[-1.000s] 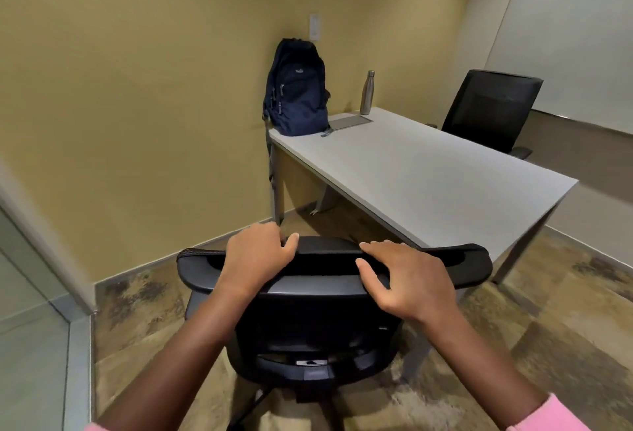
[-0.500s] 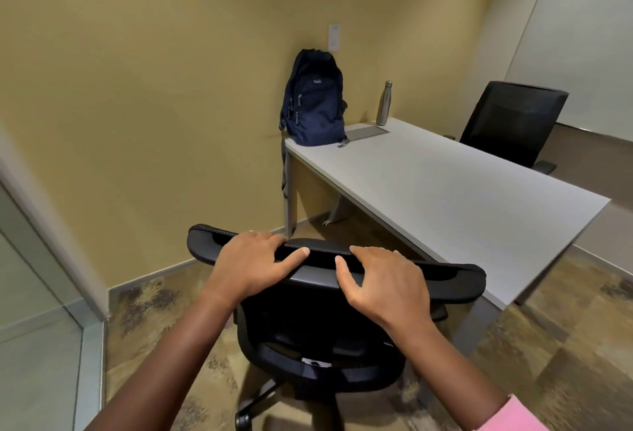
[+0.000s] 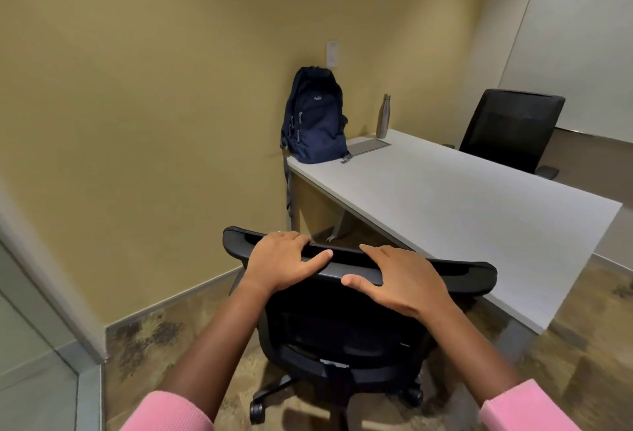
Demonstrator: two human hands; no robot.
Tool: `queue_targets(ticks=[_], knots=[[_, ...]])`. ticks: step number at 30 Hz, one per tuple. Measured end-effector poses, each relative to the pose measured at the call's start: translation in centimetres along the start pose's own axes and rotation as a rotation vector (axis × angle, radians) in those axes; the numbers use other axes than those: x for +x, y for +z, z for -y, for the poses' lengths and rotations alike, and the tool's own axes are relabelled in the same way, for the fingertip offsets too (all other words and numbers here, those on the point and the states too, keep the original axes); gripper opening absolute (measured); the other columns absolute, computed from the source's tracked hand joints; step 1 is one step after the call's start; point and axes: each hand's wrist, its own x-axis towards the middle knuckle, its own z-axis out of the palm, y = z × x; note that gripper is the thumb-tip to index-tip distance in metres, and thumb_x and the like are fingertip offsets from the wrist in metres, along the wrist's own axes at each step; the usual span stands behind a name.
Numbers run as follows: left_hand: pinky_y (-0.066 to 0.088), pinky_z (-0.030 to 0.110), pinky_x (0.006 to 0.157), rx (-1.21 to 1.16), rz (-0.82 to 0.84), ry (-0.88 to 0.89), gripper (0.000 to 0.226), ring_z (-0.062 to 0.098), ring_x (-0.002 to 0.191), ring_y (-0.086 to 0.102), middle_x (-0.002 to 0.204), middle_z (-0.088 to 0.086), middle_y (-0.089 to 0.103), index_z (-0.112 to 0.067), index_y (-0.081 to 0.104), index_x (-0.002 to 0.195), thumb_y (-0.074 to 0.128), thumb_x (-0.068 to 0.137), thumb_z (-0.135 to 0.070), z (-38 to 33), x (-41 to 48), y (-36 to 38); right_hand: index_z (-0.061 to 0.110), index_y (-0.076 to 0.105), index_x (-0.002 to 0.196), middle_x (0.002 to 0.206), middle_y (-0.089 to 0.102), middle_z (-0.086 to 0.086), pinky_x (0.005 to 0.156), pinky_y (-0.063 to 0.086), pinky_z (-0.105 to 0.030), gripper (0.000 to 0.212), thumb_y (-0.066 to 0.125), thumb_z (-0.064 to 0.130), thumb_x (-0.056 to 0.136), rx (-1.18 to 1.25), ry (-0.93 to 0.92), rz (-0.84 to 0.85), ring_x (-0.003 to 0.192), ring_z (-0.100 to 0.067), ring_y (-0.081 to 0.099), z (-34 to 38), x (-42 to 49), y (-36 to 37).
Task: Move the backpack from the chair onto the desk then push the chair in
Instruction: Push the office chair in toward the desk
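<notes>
Both hands on the top edge of the black chair (image 3: 342, 328) backrest. Left hand (image 3: 282, 264) drapes over the top, fingers curled past the far side, thumb lying along the near face; looks like a loose grip on the rail. Right hand (image 3: 400, 280) lies flatter, fingers spread across the top edge, thumb below on the near face. Pink sleeves at both wrists.

Navy backpack (image 3: 315, 118) stands upright on the table (image 3: 462, 211) at its far corner, about 12 o'clock from the hands, leaning against the yellow wall. Steel bottle (image 3: 383, 116) stands just to the right of it at about 1 o'clock, with a flat grey pad (image 3: 368, 147) between them on the tabletop.

Chair sits at the table's near corner, its right end overlapping the table edge in view. Second black chair (image 3: 510, 132) on the table's far side at 2 o'clock.
</notes>
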Motion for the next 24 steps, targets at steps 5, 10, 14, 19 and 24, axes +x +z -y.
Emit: queue_targets(ticks=[5, 10, 14, 19, 24], knots=[[0.034, 0.029, 0.070, -0.018, 0.027, 0.047, 0.072, 0.022, 0.100, 0.058, 0.108, 0.006, 0.067, -0.017, 0.060, 0.111, 0.021, 0.076, -0.065, 2.3, 2.9, 0.4, 0.027, 0.034, 0.139, 0.137, 0.051, 0.000, 0.098, 0.039, -0.033, 0.090, 0.023, 0.083, 0.069, 0.018, 0.052, -0.002, 0.123, -0.018, 0.048, 0.7, 2.8, 0.4], [0.042, 0.032, 0.081, -0.045, 0.049, 0.087, 0.090, 0.023, 0.106, 0.057, 0.115, 0.006, 0.066, -0.018, 0.057, 0.117, 0.007, 0.067, -0.072, 4.7, 5.5, 1.2, 0.027, 0.036, 0.138, 0.137, 0.052, 0.000, 0.099, 0.039, -0.036, 0.098, 0.018, 0.086, 0.062, 0.034, 0.107, -0.011, 0.123, -0.019, 0.048, 1.5, 5.5, 0.8], [0.042, 0.034, 0.084, -0.045, 0.058, 0.101, 0.078, 0.024, 0.106, 0.057, 0.117, 0.007, 0.065, -0.016, 0.059, 0.116, 0.016, 0.076, -0.068, 6.3, 8.1, 1.8, 0.029, 0.038, 0.137, 0.139, 0.050, 0.001, 0.098, 0.040, -0.036, 0.096, 0.023, 0.087, 0.063, 0.062, 0.171, -0.029, 0.124, -0.020, 0.048, 1.8, 8.0, 0.9], [0.044, 0.037, 0.085, -0.083, 0.046, 0.165, 0.095, 0.024, 0.103, 0.058, 0.113, 0.007, 0.066, -0.015, 0.061, 0.111, 0.006, 0.066, -0.079, 7.2, 10.8, 2.3, 0.030, 0.041, 0.135, 0.135, 0.053, 0.001, 0.096, 0.041, -0.037, 0.099, 0.019, 0.088, 0.058, 0.097, 0.210, -0.045, 0.121, -0.021, 0.050, 1.2, 10.7, 0.8], [0.042, 0.034, 0.088, -0.091, 0.067, 0.259, 0.098, 0.022, 0.112, 0.055, 0.125, 0.005, 0.060, -0.018, 0.051, 0.126, 0.007, 0.064, -0.080, 8.3, 13.9, 2.9, 0.030, 0.042, 0.134, 0.134, 0.055, 0.001, 0.095, 0.041, -0.036, 0.099, 0.019, 0.088, 0.058, 0.087, 0.235, -0.070, 0.119, -0.021, 0.051, 0.1, 13.6, 1.0]])
